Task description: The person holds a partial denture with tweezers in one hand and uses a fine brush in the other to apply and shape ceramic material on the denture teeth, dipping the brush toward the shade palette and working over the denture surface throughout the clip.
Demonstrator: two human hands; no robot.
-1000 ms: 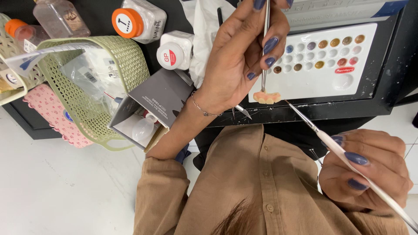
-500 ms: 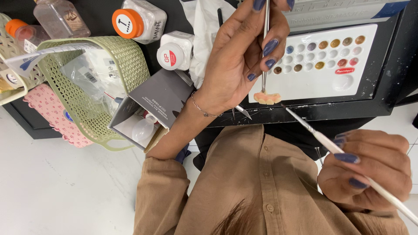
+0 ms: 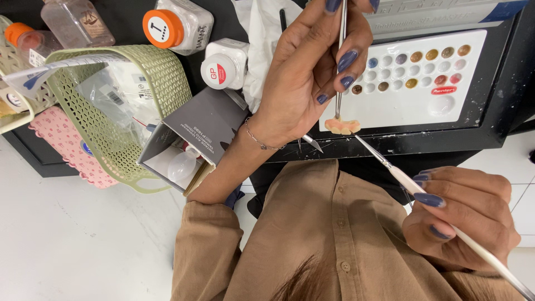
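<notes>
My left hand [image 3: 304,78] is shut on a thin metal instrument [image 3: 341,56] held upright. A small pink and tooth-coloured dental piece [image 3: 343,126] sits at its lower tip. My right hand [image 3: 465,220] grips a thin white brush [image 3: 401,179] like a pen. The brush's fine tip reaches up-left to the right edge of the dental piece. Both hands work above the front edge of a black tray [image 3: 446,142], over my tan shirt.
A white palette [image 3: 440,106] with several small colour wells lies in the tray. To the left are a green mesh basket [image 3: 161,78] of packets, a grey open box [image 3: 200,125], a red-labelled white jar [image 3: 223,66], an orange-capped jar [image 3: 173,25] and a pink basket [image 3: 61,147].
The brush tip has shifted slightly along the edge of the dental piece. My left hand and the instrument have stayed almost still.
</notes>
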